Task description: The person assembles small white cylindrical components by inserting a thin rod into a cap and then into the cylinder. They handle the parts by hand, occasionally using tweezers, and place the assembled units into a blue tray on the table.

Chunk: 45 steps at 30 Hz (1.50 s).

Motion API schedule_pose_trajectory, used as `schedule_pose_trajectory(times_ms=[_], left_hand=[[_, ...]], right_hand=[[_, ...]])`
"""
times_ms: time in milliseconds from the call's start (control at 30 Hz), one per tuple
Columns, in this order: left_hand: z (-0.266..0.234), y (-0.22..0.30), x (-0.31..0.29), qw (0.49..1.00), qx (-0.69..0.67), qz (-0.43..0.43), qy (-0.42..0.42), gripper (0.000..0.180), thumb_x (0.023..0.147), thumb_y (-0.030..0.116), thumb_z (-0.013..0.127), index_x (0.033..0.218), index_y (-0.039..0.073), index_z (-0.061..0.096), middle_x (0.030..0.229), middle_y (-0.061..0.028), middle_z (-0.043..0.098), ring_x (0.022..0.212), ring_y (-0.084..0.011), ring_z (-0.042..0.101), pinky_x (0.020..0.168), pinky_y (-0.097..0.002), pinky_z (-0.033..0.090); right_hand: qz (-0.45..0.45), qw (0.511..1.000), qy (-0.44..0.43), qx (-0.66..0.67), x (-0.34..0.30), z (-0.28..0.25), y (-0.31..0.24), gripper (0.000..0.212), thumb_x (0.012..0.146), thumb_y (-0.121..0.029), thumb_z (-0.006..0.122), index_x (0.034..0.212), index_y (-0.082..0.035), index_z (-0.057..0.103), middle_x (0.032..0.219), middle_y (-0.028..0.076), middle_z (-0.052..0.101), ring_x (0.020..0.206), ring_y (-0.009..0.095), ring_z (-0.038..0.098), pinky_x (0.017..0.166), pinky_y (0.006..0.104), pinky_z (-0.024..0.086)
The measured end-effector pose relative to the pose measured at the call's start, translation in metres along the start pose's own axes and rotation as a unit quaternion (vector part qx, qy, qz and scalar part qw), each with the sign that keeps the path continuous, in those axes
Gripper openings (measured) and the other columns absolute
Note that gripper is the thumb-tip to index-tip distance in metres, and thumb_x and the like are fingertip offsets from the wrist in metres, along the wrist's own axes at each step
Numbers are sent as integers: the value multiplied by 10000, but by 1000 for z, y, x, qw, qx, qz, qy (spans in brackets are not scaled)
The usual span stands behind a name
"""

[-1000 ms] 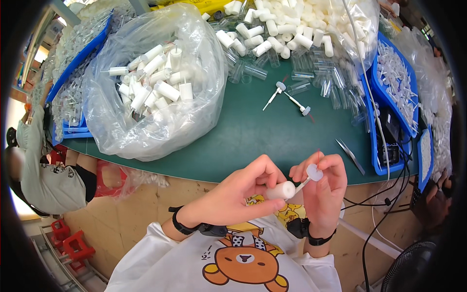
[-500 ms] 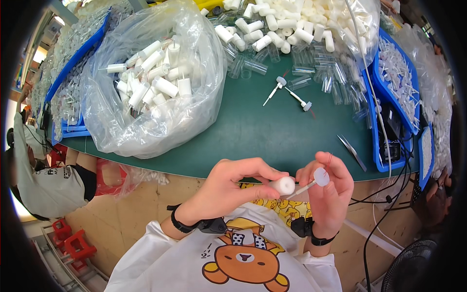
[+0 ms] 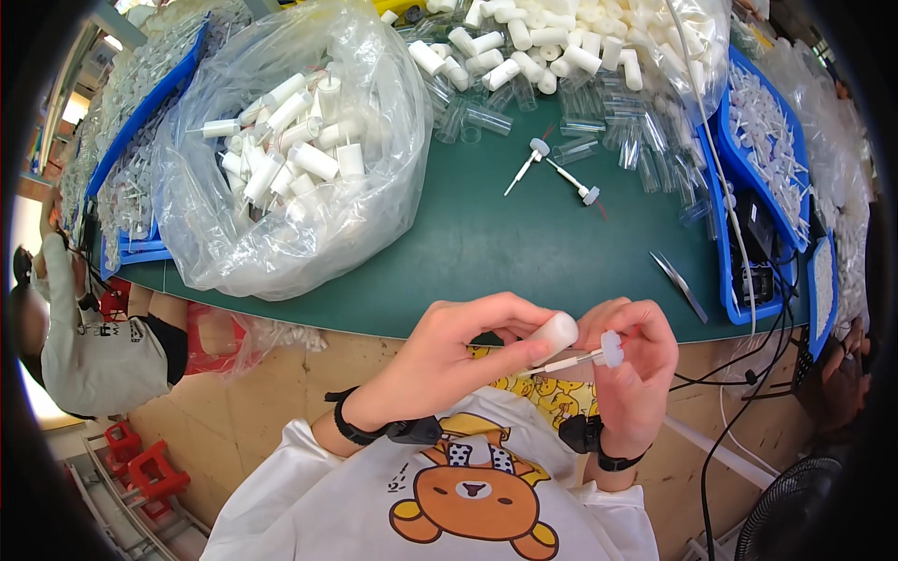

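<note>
Just past the table's near edge, my left hand (image 3: pixel 477 346) is closed round a white cylinder (image 3: pixel 554 338), which is tilted with one end up and to the right. Close beside it, my right hand (image 3: pixel 636 365) pinches a thin white stem with a round cap (image 3: pixel 611 350). The stem points left, passing under the cylinder; whether the two touch I cannot tell. On the green table (image 3: pixel 505 252) beyond lie two similar capped stems, one on the left (image 3: pixel 530 161) and one on the right (image 3: pixel 578 187), with thin red wires. Metal tweezers (image 3: pixel 678 283) rest to the right.
An open clear plastic bag (image 3: pixel 374 229) of white cylinders stands on the left. At the back are a heap of white cylinders (image 3: pixel 571 42) and several clear tubes (image 3: pixel 645 150). Blue trays (image 3: pixel 748 323) line the right, with cables (image 3: pixel 781 346). Another person (image 3: pixel 103 346) sits at far left.
The cylinder in my left hand has tipped, so its holed end no longer faces me. My right hand has turned the capped stem, showing the cap more from its side.
</note>
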<state>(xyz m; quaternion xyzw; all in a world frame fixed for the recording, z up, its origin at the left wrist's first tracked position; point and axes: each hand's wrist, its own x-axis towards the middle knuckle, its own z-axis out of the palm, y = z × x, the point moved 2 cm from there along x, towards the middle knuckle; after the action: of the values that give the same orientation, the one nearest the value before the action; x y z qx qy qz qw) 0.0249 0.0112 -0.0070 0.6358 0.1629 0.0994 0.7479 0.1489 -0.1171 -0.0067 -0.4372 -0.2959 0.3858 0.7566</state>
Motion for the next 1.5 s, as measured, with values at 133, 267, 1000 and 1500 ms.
schedule_pose_trajectory(times_ms=[133, 267, 1000, 1500], left_hand=[[3, 2, 1, 999, 26, 29, -5, 258, 852, 24, 594, 1104, -30, 583, 972, -99, 644, 883, -150, 616, 777, -271, 483], [4, 3, 2, 998, 44, 36, 1, 245, 867, 41, 578, 1102, -30, 583, 966, -93, 649, 871, -145, 620, 769, -263, 483], [16, -7, 3, 999, 16, -33, 2, 209, 916, 37, 501, 1103, -38, 559, 985, -66, 633, 856, -84, 574, 754, -238, 482], [23, -25, -3, 997, 1, -65, 38, 223, 926, 33, 473, 1124, -31, 554, 978, -55, 618, 885, -79, 562, 750, -221, 462]], right_hand=[[-50, 993, 7, -109, 0, -1, 3, 319, 715, -23, 668, 997, 11, 521, 907, 120, 609, 868, 183, 531, 786, 306, 403], [-66, 984, 3, -164, -1, -3, 4, 326, 710, -14, 685, 996, -2, 529, 905, 101, 619, 858, 168, 513, 755, 294, 393], [-34, 991, 58, -118, -6, 0, 23, 278, 733, 44, 667, 974, 3, 536, 930, 52, 482, 805, 128, 441, 748, 259, 387], [-106, 971, 87, -198, -9, 6, 27, 284, 732, 97, 649, 962, 4, 512, 988, 122, 547, 933, 181, 530, 809, 301, 429]])
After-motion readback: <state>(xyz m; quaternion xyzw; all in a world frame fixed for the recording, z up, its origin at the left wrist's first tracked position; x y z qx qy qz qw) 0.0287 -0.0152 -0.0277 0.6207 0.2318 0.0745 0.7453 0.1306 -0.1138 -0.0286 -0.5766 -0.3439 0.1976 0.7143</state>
